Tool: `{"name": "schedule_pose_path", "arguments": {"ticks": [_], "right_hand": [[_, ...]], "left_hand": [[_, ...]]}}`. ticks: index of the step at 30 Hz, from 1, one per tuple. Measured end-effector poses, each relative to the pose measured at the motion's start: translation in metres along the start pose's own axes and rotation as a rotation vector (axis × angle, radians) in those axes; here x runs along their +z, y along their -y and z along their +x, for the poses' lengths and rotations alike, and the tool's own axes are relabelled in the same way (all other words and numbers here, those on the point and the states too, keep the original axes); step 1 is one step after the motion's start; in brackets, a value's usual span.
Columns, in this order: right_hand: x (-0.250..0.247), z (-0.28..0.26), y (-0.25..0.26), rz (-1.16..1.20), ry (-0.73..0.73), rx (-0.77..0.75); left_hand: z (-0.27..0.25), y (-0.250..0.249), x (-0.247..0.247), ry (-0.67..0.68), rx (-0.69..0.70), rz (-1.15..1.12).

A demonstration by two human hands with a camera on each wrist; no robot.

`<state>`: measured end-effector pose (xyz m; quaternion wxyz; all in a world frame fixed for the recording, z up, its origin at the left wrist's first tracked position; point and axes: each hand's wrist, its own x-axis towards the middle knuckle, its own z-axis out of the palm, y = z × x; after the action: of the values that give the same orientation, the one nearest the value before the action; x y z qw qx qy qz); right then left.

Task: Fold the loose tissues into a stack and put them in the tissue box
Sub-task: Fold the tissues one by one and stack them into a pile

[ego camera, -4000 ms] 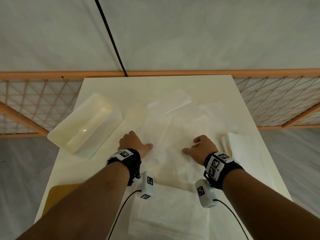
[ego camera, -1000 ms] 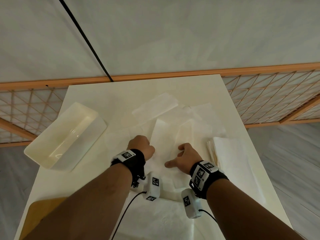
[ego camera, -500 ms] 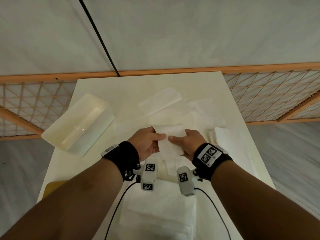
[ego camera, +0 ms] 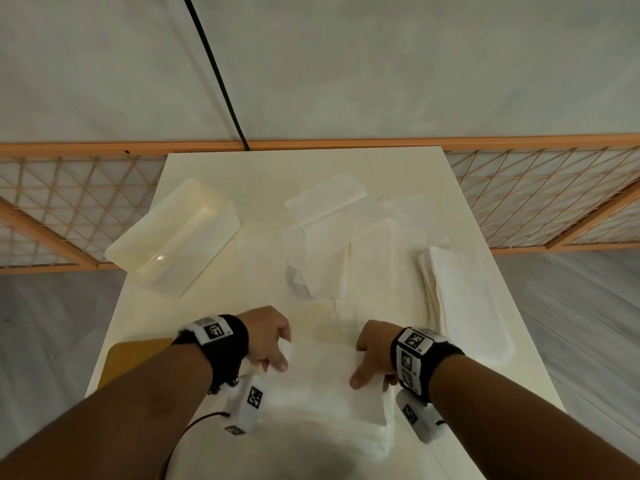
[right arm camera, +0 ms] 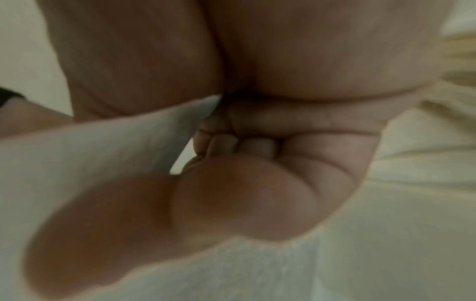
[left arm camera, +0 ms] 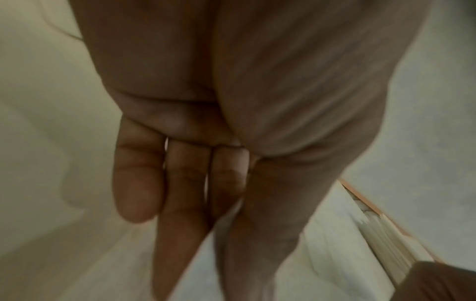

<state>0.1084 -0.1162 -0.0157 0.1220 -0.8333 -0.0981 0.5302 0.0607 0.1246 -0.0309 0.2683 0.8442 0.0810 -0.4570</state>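
Observation:
A folded white tissue [ego camera: 320,367] is stretched between my two hands, low over the near stack of folded tissues [ego camera: 349,431] at the table's front edge. My left hand [ego camera: 277,355] pinches its left edge, and in the left wrist view the sheet [left arm camera: 203,262] runs between thumb and fingers. My right hand [ego camera: 367,370] pinches its right edge with fingers curled, the thumb lying on the tissue [right arm camera: 103,146]. Loose tissues [ego camera: 341,247] lie spread across the table's middle. The cream tissue box [ego camera: 173,237] sits open at the far left.
A second stack of folded tissues [ego camera: 464,299] lies along the table's right edge. A brown board [ego camera: 133,358] shows at the front left corner. An orange lattice rail [ego camera: 346,144] runs behind the white table [ego camera: 311,174], and a black cable [ego camera: 214,71] hangs beyond it.
Both hands folded one tissue at the table's middle, gripped it at both ends, then drew it back toward me over the near stack.

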Motion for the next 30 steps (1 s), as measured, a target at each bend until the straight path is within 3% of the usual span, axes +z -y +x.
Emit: {"name": "schedule_pose_path", "arguments": {"ticks": [5,7,12,18,23,30], "right_hand": [[-0.003,0.002,0.005,-0.323,-0.133,0.017],[-0.011,0.005,0.004,-0.346,-0.283,-0.005],[-0.033,0.018,0.006,-0.174,-0.588,-0.054],[-0.036,0.043,0.012,-0.037,-0.591,-0.072],[-0.037,0.047,0.005,-0.060,-0.577,-0.092],[-0.042,0.051,0.011,-0.173,-0.675,-0.154]], "left_hand": [[-0.001,-0.013,-0.002,0.006,-0.043,0.288],[-0.001,-0.021,-0.011,-0.119,-0.049,0.396],[0.022,-0.043,-0.027,-0.529,0.101,0.329],[0.064,-0.073,-0.012,-0.600,0.208,0.425],[0.075,-0.083,-0.011,-0.612,0.274,0.511],[0.073,-0.077,-0.027,-0.706,0.464,0.339]]}}
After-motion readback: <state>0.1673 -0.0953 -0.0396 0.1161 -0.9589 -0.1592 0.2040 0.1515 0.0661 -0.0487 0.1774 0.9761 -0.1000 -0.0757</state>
